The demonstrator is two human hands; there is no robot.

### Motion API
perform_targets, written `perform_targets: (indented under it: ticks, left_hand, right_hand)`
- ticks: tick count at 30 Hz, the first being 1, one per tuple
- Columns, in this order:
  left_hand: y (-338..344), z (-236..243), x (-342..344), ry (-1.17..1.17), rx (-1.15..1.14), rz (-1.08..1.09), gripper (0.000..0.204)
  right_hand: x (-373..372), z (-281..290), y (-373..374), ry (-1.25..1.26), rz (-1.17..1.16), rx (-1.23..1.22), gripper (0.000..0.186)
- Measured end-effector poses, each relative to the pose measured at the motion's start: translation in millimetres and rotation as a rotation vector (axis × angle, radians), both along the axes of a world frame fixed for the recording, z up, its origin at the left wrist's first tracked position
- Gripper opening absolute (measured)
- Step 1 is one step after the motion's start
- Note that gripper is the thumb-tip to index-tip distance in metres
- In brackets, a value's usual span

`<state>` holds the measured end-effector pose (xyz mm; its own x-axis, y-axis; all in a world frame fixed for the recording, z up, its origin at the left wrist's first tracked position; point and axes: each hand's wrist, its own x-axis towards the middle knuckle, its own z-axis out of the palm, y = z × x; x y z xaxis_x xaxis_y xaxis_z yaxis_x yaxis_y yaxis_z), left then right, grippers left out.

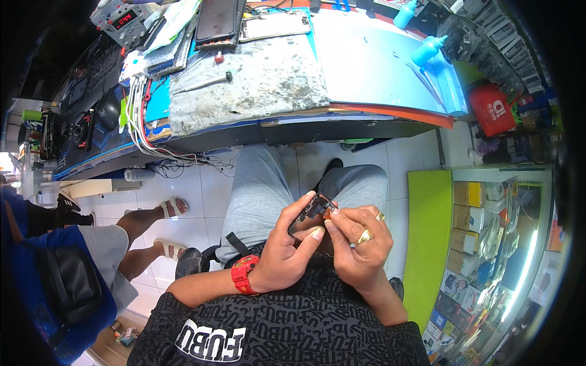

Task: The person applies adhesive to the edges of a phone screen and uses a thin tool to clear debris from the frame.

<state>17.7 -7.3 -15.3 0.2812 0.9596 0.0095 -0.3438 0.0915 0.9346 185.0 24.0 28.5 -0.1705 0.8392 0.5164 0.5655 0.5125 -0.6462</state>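
Observation:
Over my lap, my left hand [284, 259] is closed around an opened phone [312, 211], with dark parts showing at its upper end and a shiny surface below. Its thumb lies across the phone's lower face. My right hand [364, 247], wearing two gold-coloured rings, pinches at the phone's right edge. A small orange piece [328, 215] shows at those fingertips; whether it belongs to the phone I cannot tell. A red watch [245, 275] sits on my left wrist.
Ahead stands a workbench with a stained grey mat [256, 85], a thin tool [204, 82], a dark phone [216, 21] and a phone frame [276, 26]. Tweezers [425, 84] and blue bottles [428, 50] lie right. White cables [139, 116] hang left, near another person [73, 268]. A glass cabinet [488, 244] stands right.

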Motion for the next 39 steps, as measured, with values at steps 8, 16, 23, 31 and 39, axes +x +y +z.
perform_targets:
  ticks: [8, 16, 23, 31, 39]
  left_hand:
    - [-2.1, 4.9, 3.8, -0.109, -0.074, 0.019, 0.069]
    - [-1.6, 3.5, 4.0, -0.115, -0.081, 0.019, 0.068]
    - [-1.2, 4.7, 0.2, -0.029, -0.075, -0.012, 0.068]
    - [-1.1, 4.8, 0.1, -0.013, -0.052, -0.016, 0.069]
    - [-1.7, 5.3, 3.0, -0.107, -0.124, 0.011, 0.069]
  right_hand:
    - [-2.5, 0.6, -0.9, 0.031, 0.014, -0.041, 0.025]
    - [-3.6, 1.8, -3.9, 0.034, 0.004, -0.070, 0.024]
    - [-0.8, 0.6, -0.9, 0.013, 0.019, -0.040, 0.025]
    - [-1.1, 1.7, -1.2, 0.012, 0.019, -0.049, 0.024]
    - [-1.8, 1.7, -5.3, 0.008, 0.030, -0.083, 0.026]
